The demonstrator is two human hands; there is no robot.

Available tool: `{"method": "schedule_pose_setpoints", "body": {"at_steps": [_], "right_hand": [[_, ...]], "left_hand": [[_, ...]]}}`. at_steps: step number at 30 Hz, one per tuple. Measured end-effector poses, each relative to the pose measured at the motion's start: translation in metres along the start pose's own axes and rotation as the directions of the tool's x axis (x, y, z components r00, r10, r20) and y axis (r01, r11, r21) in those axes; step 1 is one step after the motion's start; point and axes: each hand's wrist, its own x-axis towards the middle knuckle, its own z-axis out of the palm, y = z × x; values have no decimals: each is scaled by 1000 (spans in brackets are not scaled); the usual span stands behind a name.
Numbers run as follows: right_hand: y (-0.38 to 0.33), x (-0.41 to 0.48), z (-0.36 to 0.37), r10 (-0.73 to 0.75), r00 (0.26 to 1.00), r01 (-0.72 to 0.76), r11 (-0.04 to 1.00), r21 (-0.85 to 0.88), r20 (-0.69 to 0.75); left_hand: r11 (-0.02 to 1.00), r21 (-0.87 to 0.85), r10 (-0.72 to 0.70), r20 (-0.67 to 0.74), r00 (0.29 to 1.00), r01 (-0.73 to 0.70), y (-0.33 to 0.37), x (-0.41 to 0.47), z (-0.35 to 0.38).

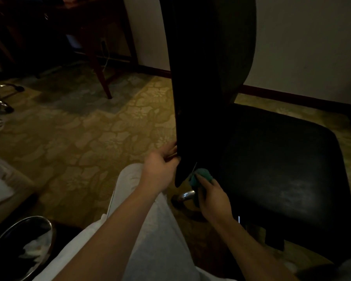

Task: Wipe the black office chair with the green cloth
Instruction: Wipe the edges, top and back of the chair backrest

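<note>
The black office chair fills the right half of the head view, its tall backrest rising at centre and its glossy seat spreading to the right. My left hand grips the lower left edge of the backrest, fingers wrapped around it. My right hand holds the bunched green cloth pressed against the bottom of the backrest where it meets the seat. Part of the cloth is hidden in my fingers.
A chrome chair leg shows under the backrest. My light-trousered leg lies below my arms. A round metal bin stands at bottom left. A wooden desk leg and another chair's chrome base stand on the patterned carpet.
</note>
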Motion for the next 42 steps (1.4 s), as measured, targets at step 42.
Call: {"method": "schedule_pose_setpoints", "body": {"at_steps": [42], "right_hand": [[-4,15,-21,93,995,-95,982,166,17]], "left_hand": [[993,60,-96,-14,995,97,2,1,12]]}}
